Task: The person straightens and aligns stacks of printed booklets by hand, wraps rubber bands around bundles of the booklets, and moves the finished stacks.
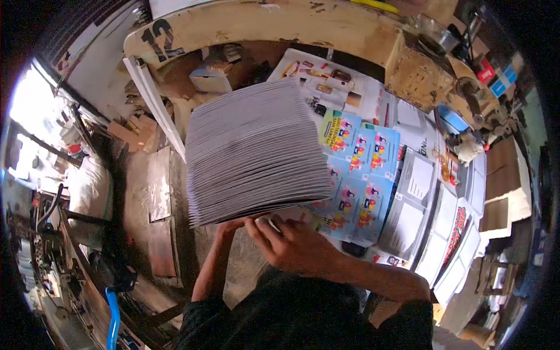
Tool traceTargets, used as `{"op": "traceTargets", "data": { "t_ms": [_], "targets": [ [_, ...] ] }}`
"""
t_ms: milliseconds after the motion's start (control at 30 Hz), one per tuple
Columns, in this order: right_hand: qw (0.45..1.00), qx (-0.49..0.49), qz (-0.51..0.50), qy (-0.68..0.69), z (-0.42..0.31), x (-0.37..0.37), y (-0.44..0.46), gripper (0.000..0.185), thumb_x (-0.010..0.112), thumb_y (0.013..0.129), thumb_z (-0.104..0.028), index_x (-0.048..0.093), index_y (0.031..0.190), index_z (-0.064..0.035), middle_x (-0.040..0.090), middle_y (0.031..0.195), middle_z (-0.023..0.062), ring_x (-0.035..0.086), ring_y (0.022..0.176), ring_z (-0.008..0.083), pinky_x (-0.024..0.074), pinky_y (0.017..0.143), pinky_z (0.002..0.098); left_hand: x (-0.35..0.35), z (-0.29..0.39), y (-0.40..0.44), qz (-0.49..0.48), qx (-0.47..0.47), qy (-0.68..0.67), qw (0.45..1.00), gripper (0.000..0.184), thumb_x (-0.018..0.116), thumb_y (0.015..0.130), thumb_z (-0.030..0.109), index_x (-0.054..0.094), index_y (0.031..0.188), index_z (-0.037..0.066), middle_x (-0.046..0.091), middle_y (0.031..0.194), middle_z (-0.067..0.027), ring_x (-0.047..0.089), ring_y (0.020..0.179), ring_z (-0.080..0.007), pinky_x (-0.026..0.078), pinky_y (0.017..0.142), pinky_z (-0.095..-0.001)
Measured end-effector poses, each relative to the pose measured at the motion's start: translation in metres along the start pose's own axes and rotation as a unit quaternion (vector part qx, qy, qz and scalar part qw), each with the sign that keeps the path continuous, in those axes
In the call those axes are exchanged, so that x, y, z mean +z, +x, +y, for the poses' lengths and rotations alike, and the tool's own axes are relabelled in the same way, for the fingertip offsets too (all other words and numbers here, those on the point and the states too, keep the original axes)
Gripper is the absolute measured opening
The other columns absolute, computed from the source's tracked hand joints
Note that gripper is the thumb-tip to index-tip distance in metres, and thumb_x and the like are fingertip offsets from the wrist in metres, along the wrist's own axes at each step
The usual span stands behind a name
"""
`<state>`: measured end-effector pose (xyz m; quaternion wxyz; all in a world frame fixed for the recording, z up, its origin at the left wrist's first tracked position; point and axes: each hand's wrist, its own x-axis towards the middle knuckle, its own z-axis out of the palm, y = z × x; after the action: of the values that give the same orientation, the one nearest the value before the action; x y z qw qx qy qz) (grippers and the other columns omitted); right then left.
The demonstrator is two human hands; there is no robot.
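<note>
A tall stack of pale grey-white sheets or booklets [256, 151] fills the middle of the view, its layered edges fanned. At its near lower edge is my right hand [283, 242], with fingers bent and thumb near the stack's underside. My left hand [235, 223] lies under the bottom of the stack, its fingers mostly hidden by the sheets. Just right of the stack lie light blue printed covers [364, 201] with colourful figures. What the right fingertips pinch, if anything, is too small to make out.
A cream beam marked 12 [262, 22] curves across the top. Printed white sheets [405, 224] lie on the right of the table, a worn wooden box [415, 73] behind. A white upright board [154, 108] stands left of the stack; a blue pipe [113, 318] is lower left.
</note>
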<state>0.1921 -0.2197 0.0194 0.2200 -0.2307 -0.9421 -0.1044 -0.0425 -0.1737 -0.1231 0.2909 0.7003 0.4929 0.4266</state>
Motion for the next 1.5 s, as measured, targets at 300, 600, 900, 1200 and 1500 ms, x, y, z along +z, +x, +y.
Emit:
{"op": "traceTargets", "data": {
  "t_ms": [300, 600, 900, 1200, 1500],
  "targets": [
    [0.982, 0.057, -0.013, 0.179, 0.059, -0.018, -0.046, 0.052, 0.076, 0.078, -0.022, 0.057, 0.123, -0.0029, 0.062, 0.118, 0.0171, 0.065, 0.102, 0.0322, 0.0536, 0.090, 0.0403, -0.042, 0.017, -0.016, 0.060, -0.097, -0.009, 0.993, 0.064, 0.060, 0.086, 0.039, 0.047, 0.137, 0.003, 0.054, 0.129, -0.0176, 0.055, 0.111, -0.0291, 0.046, 0.092, -0.0386],
    [0.900, 0.222, 0.001, 0.374, 0.115, -0.013, -0.028, 0.136, 0.095, 0.051, -0.036, 0.013, 0.156, -0.0063, 0.028, 0.155, 0.0251, 0.028, 0.143, 0.0381, 0.0261, 0.118, 0.0469, -0.046, 0.027, -0.025, 0.048, -0.127, 0.022, 0.990, 0.079, 0.059, 0.080, 0.050, 0.041, 0.141, 0.003, 0.047, 0.135, -0.0185, 0.049, 0.117, -0.0304, 0.040, 0.097, -0.0419],
    [0.846, 0.204, -0.064, 0.489, 0.132, 0.034, -0.003, 0.132, 0.090, 0.058, -0.047, 0.013, 0.154, 0.0009, 0.027, 0.156, 0.0239, 0.028, 0.144, 0.0359, 0.0223, 0.120, 0.0446, -0.040, 0.028, -0.017, 0.033, -0.127, 0.012, 0.991, 0.093, 0.058, 0.074, 0.060, 0.035, 0.144, 0.003, 0.040, 0.141, -0.0193, 0.043, 0.124, -0.0318, 0.035, 0.101, -0.0452],
    [0.875, 0.246, -0.038, 0.416, 0.121, 0.091, -0.006, 0.129, 0.091, 0.057, -0.049, 0.020, 0.152, -0.0006, 0.024, 0.156, 0.0233, 0.033, 0.140, 0.0371, 0.0243, 0.119, 0.0435, -0.025, 0.031, 0.010, 0.003, -0.087, -0.016, 0.996, 0.108, 0.056, 0.068, 0.071, 0.029, 0.147, 0.003, 0.033, 0.146, -0.0201, 0.036, 0.131, -0.0331, 0.029, 0.106, -0.0485],
    [0.912, 0.171, -0.007, 0.374, 0.114, 0.011, 0.034, 0.107, 0.090, 0.058, -0.047, 0.042, 0.139, 0.0049, 0.054, 0.127, 0.0254, 0.050, 0.124, 0.0416, 0.0379, 0.108, 0.0422, -0.032, 0.023, 0.004, 0.104, -0.109, -0.112, 0.982, 0.123, 0.055, 0.063, 0.082, 0.023, 0.151, 0.002, 0.027, 0.152, -0.0210, 0.030, 0.138, -0.0345, 0.024, 0.111, -0.0518]
  ]
}}
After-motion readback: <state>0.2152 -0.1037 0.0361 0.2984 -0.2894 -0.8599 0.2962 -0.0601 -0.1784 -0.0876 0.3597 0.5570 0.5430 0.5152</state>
